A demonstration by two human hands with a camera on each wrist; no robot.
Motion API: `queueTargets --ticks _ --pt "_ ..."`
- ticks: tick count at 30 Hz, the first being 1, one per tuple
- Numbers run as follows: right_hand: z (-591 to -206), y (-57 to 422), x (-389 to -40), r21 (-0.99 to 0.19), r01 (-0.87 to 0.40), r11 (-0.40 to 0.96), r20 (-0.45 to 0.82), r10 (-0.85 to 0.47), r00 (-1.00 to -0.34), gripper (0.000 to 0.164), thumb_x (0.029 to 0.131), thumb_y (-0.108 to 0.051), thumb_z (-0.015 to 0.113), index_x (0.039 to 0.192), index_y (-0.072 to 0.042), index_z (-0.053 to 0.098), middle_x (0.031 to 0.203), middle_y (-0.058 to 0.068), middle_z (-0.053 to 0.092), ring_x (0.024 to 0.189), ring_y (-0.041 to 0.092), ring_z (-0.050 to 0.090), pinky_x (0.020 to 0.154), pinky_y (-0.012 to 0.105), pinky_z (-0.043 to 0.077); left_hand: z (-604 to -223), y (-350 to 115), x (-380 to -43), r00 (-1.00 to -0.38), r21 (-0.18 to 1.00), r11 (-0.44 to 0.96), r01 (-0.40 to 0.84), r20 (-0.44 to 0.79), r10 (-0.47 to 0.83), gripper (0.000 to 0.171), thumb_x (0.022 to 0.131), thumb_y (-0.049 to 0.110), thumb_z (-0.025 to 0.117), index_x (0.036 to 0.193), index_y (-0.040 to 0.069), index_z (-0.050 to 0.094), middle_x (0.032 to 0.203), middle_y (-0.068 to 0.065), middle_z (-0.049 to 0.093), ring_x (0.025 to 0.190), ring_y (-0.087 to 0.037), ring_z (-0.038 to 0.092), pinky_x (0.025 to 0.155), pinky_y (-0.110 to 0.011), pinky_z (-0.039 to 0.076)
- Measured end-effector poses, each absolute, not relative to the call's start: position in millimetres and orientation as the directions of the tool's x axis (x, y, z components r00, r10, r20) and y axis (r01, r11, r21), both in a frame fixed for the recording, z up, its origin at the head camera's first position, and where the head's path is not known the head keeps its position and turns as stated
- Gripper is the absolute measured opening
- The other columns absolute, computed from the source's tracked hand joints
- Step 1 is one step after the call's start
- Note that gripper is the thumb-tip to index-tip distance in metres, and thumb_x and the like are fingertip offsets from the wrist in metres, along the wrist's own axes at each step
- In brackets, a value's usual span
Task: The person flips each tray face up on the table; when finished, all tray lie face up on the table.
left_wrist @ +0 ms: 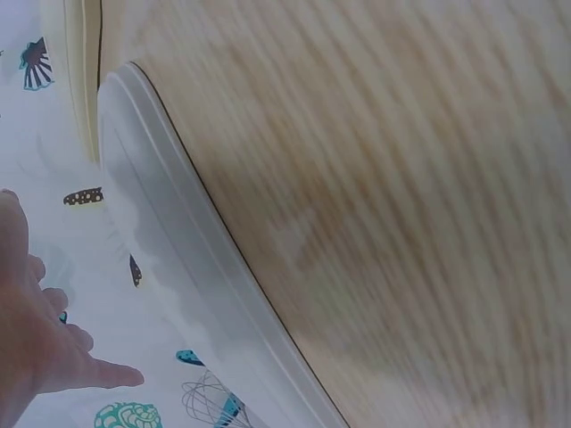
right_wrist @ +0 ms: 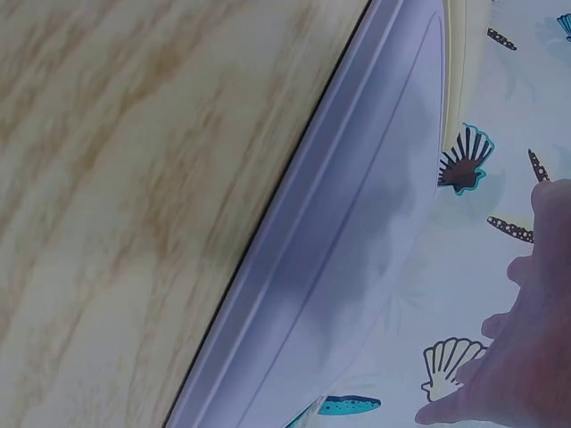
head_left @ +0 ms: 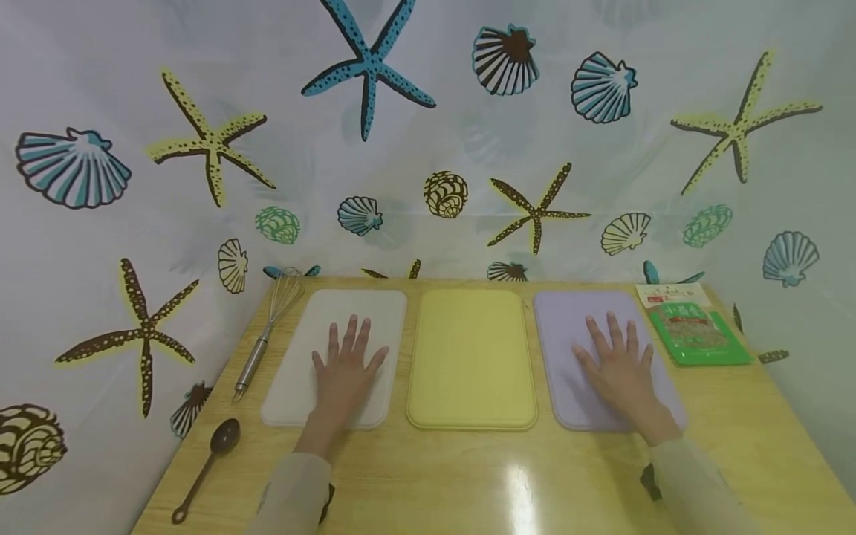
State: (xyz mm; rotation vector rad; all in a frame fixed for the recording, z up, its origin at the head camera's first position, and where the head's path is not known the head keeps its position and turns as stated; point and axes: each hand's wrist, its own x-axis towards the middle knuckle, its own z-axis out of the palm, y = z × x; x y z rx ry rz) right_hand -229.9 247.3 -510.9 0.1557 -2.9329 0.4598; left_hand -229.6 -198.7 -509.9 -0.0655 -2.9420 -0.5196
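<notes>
My left hand [head_left: 345,371], fingers spread and straight, is over the white board [head_left: 301,401] on the left. In the left wrist view the same hand [left_wrist: 36,334] shows at the left edge, beyond the side of the white board [left_wrist: 192,236]. My right hand [head_left: 618,368], likewise spread with the palm down, is over the purple board [head_left: 558,316]. The right wrist view has that hand [right_wrist: 526,330] at the lower right, past the purple board [right_wrist: 330,241]. Neither hand holds anything. Between them lies a yellow board [head_left: 471,360].
A whisk [head_left: 266,338] with a metal handle lies left of the white board, and a dark brown spoon [head_left: 212,461] sits nearer the front. Right of the purple board is a green packet [head_left: 698,334]. A sheet printed with shells and starfish [head_left: 401,245] surrounds the wooden table [head_left: 461,483].
</notes>
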Motion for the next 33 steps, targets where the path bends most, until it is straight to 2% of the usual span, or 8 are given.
queueTargets --ticks 5,12,19,25,33 --pt "-511 254 -231 -0.282 -0.129 0.951 0.191 -0.076 -0.979 0.066 0.1 -0.052 0.037 0.152 -0.013 0.026 0.156 0.026 0.014 0.138 0.056 0.006 0.099 0.08 0.008 -508 -191 -233 -0.987 0.347 0.934 0.083 0.156 0.03 0.071 0.099 0.055 0.038 0.155 0.017 0.018 0.161 -0.007 0.009 0.146 -0.038 -0.003 0.103 -0.077 0.008" --pt "-513 264 -233 -0.289 -0.113 0.951 0.183 -0.061 -0.981 0.066 0.1 -0.054 0.033 0.152 -0.014 0.026 0.156 0.026 0.014 0.138 0.056 0.006 0.098 0.08 0.009 -506 -178 -237 -0.99 0.368 0.925 0.098 0.133 0.052 0.071 0.099 0.053 0.038 0.156 0.018 0.015 0.162 -0.006 0.007 0.146 -0.035 -0.008 0.105 -0.075 0.003" --pt "-515 269 -232 -0.29 -0.086 0.953 0.158 -0.041 -0.987 0.067 0.1 -0.055 0.028 0.152 -0.013 0.025 0.155 0.027 0.014 0.136 0.058 0.008 0.097 0.082 0.009 -501 -166 -239 -0.984 0.337 0.932 0.135 0.155 0.086 0.07 0.1 0.053 0.039 0.156 0.018 0.015 0.162 -0.006 0.007 0.146 -0.035 -0.004 0.105 -0.075 0.01" --pt "-513 273 -231 -0.302 -0.087 0.949 0.158 -0.04 -0.987 0.068 0.1 -0.055 0.029 0.152 -0.012 0.025 0.155 0.028 0.013 0.136 0.058 0.008 0.096 0.082 0.008 -498 -153 -239 -0.977 0.324 0.932 0.164 0.185 0.107 0.069 0.1 0.053 0.038 0.155 0.016 0.019 0.161 -0.008 0.01 0.146 -0.038 0.002 0.104 -0.075 0.014" --pt "-507 276 -230 -0.285 -0.09 0.954 0.179 -0.039 -0.983 0.065 0.101 -0.051 0.032 0.15 -0.009 0.027 0.153 0.031 0.016 0.133 0.062 0.012 0.094 0.083 0.012 -496 -134 -239 -0.976 0.349 0.922 0.168 0.19 0.106 0.07 0.099 0.054 0.039 0.154 0.016 0.021 0.161 -0.008 0.011 0.146 -0.037 0.003 0.105 -0.073 0.016"
